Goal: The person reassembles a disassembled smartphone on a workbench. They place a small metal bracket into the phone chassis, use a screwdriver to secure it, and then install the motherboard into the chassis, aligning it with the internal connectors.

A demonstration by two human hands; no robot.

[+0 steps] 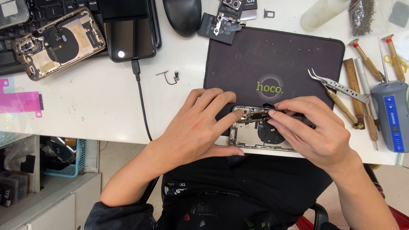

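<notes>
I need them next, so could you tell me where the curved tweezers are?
The curved tweezers lie right of the dark work mat, across the brass-handled screwdrivers, above the right hand.

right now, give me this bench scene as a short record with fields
left hand: left hand rests on the opened phone housing, fingers pressing its top left corner
right hand: right hand pinches a small dark part over the housing's top edge
work surface: dark mat on a white desk
tools: tweezers, brass-handled screwdrivers, grey electric screwdriver, all right of the mat
elsewhere: second opened housing and black phone on a cable at top left
</notes>
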